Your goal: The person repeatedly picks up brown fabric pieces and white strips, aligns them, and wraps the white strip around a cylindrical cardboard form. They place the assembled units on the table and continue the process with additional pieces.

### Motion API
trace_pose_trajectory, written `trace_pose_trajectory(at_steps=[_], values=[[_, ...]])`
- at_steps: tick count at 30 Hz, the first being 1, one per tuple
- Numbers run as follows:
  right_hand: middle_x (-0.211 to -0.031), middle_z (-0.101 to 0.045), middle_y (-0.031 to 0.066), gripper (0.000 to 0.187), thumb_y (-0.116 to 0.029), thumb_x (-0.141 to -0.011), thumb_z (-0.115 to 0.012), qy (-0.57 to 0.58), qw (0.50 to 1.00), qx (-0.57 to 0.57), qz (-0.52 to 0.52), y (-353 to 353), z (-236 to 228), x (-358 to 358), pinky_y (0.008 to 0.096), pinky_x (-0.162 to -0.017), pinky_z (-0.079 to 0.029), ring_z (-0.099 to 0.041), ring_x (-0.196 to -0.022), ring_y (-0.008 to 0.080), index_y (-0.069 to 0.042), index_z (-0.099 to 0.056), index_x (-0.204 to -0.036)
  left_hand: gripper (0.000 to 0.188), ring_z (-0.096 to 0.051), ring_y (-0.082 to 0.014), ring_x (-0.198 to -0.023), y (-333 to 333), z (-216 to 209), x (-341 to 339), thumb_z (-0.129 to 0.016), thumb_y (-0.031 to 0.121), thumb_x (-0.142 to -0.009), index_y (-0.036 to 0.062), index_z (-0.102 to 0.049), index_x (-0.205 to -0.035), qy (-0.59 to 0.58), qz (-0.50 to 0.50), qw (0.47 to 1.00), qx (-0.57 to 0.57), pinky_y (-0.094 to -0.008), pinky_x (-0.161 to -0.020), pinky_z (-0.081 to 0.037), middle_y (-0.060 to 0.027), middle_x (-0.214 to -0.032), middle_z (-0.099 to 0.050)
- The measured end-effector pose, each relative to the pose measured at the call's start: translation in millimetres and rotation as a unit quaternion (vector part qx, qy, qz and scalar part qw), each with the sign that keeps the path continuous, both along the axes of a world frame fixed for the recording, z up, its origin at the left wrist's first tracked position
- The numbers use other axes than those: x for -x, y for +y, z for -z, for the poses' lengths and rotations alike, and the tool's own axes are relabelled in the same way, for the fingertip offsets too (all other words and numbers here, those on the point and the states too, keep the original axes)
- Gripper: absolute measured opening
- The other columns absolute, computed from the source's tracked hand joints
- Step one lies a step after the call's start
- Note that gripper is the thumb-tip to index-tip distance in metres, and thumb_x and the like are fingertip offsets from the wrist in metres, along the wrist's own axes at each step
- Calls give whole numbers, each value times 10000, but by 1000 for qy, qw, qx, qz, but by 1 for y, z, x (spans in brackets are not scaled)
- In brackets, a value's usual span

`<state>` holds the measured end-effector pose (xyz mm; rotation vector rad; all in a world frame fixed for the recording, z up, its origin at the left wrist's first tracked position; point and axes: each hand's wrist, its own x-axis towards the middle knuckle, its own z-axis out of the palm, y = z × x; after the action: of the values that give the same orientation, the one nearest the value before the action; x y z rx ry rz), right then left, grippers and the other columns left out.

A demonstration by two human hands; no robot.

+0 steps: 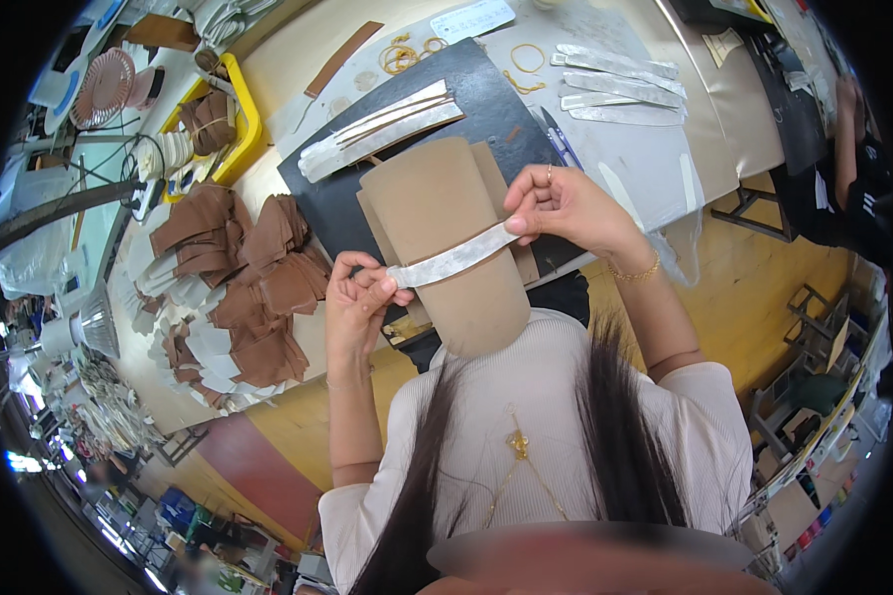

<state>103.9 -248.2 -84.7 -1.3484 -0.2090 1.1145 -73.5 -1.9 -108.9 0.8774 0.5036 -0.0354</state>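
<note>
A whitish strip (453,262) with a thin brown edge stretches across a long tan panel (429,203) with rounded ends. My left hand (357,302) pinches the strip's left end between thumb and fingers. At the other end, thumb and fingers of my right hand (574,210) are closed on it. The tan panel lies over other tan pieces (494,177), its near end reaching toward my body. Beneath them is a black board (491,104). Several similar whitish and brown strips (382,129) rest on the board, beyond the panel.
Stacks of brown leather pieces (258,322) cover the table on the left. Behind them stands a yellow tray (253,109). More whitish strips (620,84) and pens (563,144) lie at the right; yellow bands (399,55) are at the back. Another person (848,198) is at far right.
</note>
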Motion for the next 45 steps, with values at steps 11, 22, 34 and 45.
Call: trace_pose_trajectory(at_steps=[11, 22, 34, 45], values=[[-760, -652, 57, 157, -104, -818, -687, 38, 999, -11, 18, -4, 13, 8, 202, -626, -505, -620, -668, 91, 28, -656, -896, 275, -667, -219, -700, -2, -1, -1, -601, -64, -826, 16, -441, -1035, -5, 4, 1000, 9, -294, -651, -563, -179, -838, -662], [-668, -591, 6, 214, -204, -853, -666, -147, 987, 59, 25, -3, 20, 23, 205, -557, -470, -539, -565, 58, 2, -608, -836, 265, -655, -200, -707, -4, 1, 0, -605, -37, -837, 22, -442, -1038, -12, 5, 1000, 0, -282, -668, -547, -161, -846, -666], [-708, -573, 38, 237, -285, -830, -675, -361, 915, 112, 138, -5, -24, 2, 260, -608, -465, -572, -672, 129, -65, -587, -825, 215, -662, -202, -706, -15, -9, 4, -580, -50, -845, 20, -463, -1012, -38, -53, 998, 13, -271, -645, -559, -150, -818, -655], [-1405, -396, 132, 765, -572, -812, -483, -691, 680, 40, -243, 59, -47, 71, 459, -1120, -166, -281, -1354, 304, -31, -415, -1348, 345, -626, -191, -724, -22, -19, 5, -598, -73, -828, 81, -379, -1046, -63, -117, 991, -28, -276, -653, -521, -135, -823, -635]])
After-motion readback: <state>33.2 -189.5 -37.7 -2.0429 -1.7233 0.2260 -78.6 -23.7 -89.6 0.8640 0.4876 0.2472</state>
